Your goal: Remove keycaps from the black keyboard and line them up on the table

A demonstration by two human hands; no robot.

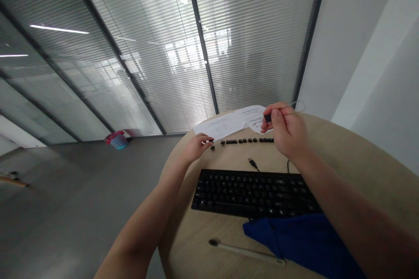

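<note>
My left hand (pixel 195 147) pinches a small black keycap (pixel 211 141) at the far left of the table, above another loose keycap (pixel 212 147). To its right, a row of black keycaps (pixel 245 141) runs across the tabletop. My right hand (pixel 288 130) is raised over the right end of that row, its fingers closed around a small black piece (pixel 268 117). A thin wire loop (pixel 300 105) sticks out behind this hand; it looks like a wire keycap puller, though the grip hides most of it. Nearer to me lies a black keyboard (pixel 242 194), partly behind my right forearm.
Printed paper sheets (pixel 222 126) lie along the table's far edge. A USB plug (pixel 252 164) rests behind the keyboard. In front are a blue cloth (pixel 294 237) and a long white-handled brush (pixel 245 251). The round wooden table (pixel 190 239) has a glass partition behind it. A basket (pixel 118 140) stands on the floor.
</note>
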